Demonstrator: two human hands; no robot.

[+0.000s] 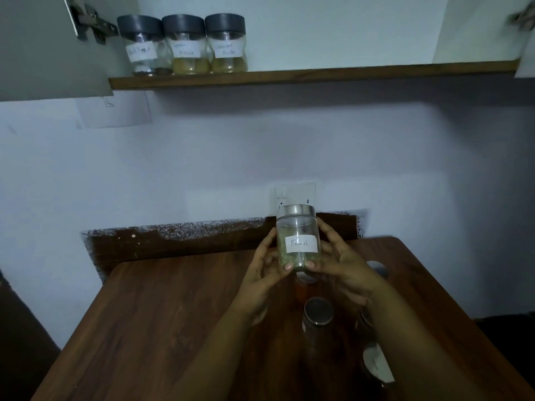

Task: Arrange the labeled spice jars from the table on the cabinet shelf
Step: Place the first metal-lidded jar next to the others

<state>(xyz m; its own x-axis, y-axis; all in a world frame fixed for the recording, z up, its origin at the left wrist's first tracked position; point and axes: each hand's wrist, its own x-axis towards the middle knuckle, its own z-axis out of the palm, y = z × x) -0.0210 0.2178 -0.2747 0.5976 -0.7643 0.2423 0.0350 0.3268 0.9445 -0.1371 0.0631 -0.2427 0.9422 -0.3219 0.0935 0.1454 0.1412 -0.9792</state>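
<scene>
Head view. Both hands hold the Fennel jar (298, 237) upright in the air above the far part of the table (173, 314), in front of the wall socket (295, 195). The left hand (265, 274) cups the jar's left side, thumb tip pressed near the base and fingers curled along the glass. The right hand (344, 267) cups its right side, thumb tip at the base beside the left thumb, fingers wrapped round the back. The jar has a silver lid, a white label reading "Fennel" facing the camera, and greenish seeds low inside.

Relative to the Fennel jar, the shelf (312, 73) runs well above, along the open cabinet. At the shelf's left end three dark-lidded jars stand in a row, touching or nearly so: the pepper jar (142, 46) leftmost, the masala jar (185, 44) in the middle, and the coriander jar (227, 43) on the right; their labels are blurred and only partly legible. The cabinet door (43, 47) hangs open to the left of them.

Below the Fennel jar, between the forearms, a silver-lidded jar (317, 312) stands on the table. Just under the held jar an orange-red jar (302, 289) shows partly. More jars sit to the right, mostly hidden behind the right arm; one white label (376, 363) shows there.
</scene>
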